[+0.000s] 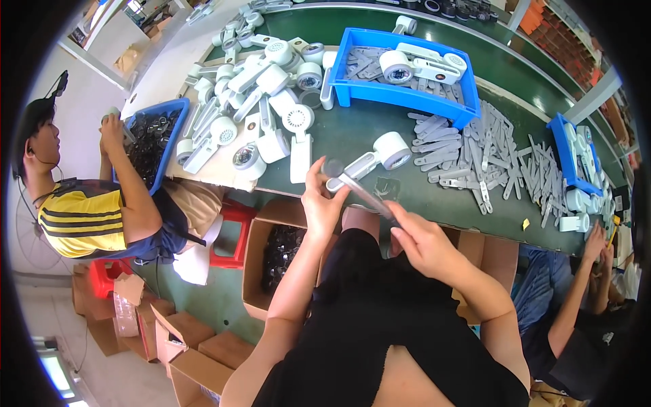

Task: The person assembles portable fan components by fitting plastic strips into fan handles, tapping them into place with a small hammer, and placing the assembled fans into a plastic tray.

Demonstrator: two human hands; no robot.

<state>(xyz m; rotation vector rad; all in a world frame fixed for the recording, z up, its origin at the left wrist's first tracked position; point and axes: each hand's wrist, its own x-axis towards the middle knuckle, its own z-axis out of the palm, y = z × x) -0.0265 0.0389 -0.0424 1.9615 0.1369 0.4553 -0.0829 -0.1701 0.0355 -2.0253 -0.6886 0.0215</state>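
Both hands gripped one grey strip [366, 197] above the table edge [420, 203]: left hand [320, 203] pinching its upper end, right hand [417, 237] the lower. Loose grip could drop it into the open box [254, 271] below.
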